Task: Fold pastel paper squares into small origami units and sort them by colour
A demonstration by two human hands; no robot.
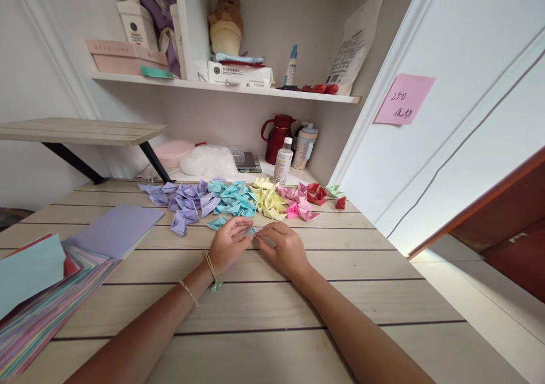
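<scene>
My left hand (231,240) and my right hand (283,246) meet over the middle of the slatted table. Pinched between their fingertips is a small folded piece of blue paper (251,232), mostly hidden by the fingers. Just left of my left hand lies a blue paper boat (217,223). Beyond my hands, folded paper boats sit in colour groups: purple boats (185,198), blue boats (233,197), yellow boats (269,198), pink boats (298,201), red boats (316,193) and green boats (334,191).
Stacked coloured paper (80,282) covers the table's left side, with a purple sheet (119,230) on it. A clear bottle (283,162) stands behind the boats, near a red jug (279,140) and a tumbler (305,145). A raised wooden stand (80,131) is at back left.
</scene>
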